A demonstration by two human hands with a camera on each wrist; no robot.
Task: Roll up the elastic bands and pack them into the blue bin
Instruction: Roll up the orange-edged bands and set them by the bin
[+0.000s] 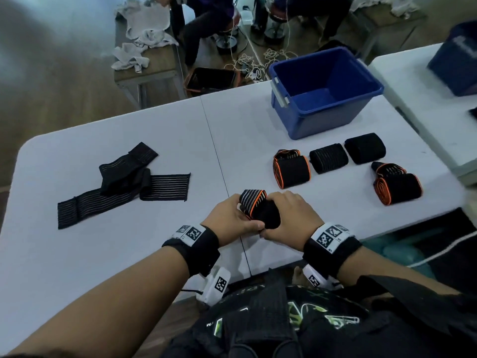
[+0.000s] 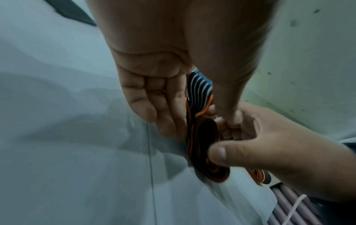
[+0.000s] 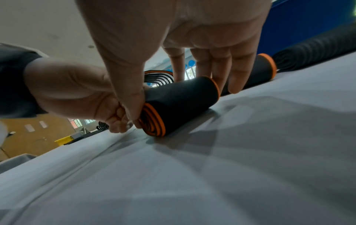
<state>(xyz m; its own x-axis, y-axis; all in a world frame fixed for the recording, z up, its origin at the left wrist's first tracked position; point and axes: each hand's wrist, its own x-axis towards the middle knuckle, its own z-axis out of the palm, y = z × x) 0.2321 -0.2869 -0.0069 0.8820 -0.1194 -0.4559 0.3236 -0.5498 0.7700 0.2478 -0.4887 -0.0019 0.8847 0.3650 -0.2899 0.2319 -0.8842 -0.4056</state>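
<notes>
Both hands hold a rolled black elastic band with orange edges (image 1: 259,211) on the white table (image 1: 129,254), near its front edge. My left hand (image 1: 232,218) grips the roll's left side, where a striped tail (image 2: 200,88) sticks up between fingers and thumb. My right hand (image 1: 289,215) grips the right side; its thumb (image 3: 133,105) presses the orange spiral end (image 3: 154,121) and its fingers reach over the far side. The blue bin (image 1: 322,120) stands at the back right with nothing visible inside.
Several rolled bands lie between my hands and the bin: two orange-edged ones (image 1: 291,170) (image 1: 397,184) and two plain black ones (image 1: 328,158) (image 1: 365,148). Unrolled black bands (image 1: 124,182) lie in a heap at the left. A second table (image 1: 426,99) adjoins on the right.
</notes>
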